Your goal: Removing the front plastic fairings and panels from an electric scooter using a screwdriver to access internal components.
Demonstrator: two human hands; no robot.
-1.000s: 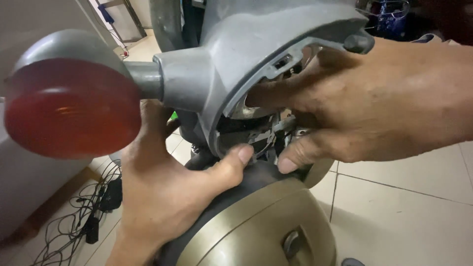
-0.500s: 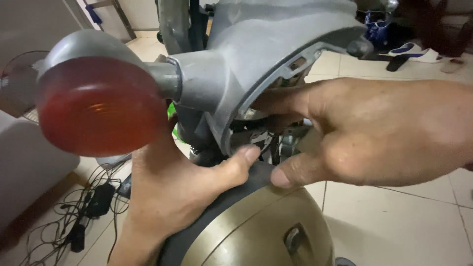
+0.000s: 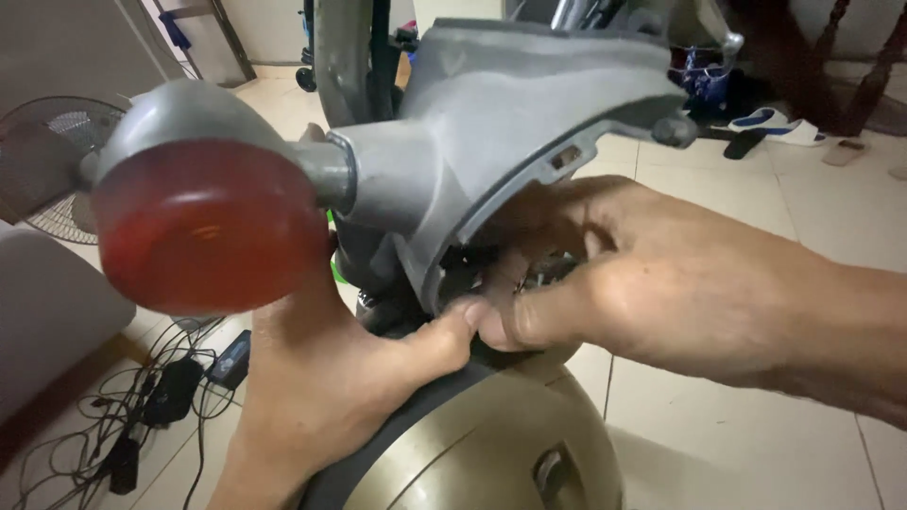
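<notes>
A grey scooter headlight housing (image 3: 510, 123) fills the upper middle, with a round orange turn-signal lamp (image 3: 203, 227) on a stalk at its left. My left hand (image 3: 331, 387) reaches up from below and grips the dark parts under the housing, its thumb pressed at the housing's lower opening. My right hand (image 3: 652, 274) comes in from the right, fingers curled inside the open housing among wires and metal parts, thumb touching my left thumb. What the fingers pinch is hidden. A gold-coloured front fender (image 3: 472, 453) lies beneath both hands.
A standing fan (image 3: 47, 161) is at the left edge. Black cables and a power adapter (image 3: 170, 397) lie on the tiled floor at lower left. Slippers (image 3: 784, 123) and dark clutter sit at the upper right.
The view has shifted, so the lamp and housing sit further right and lower. My right hand's fingers have gone deeper into the housing, and its thumb now meets my left thumb.
</notes>
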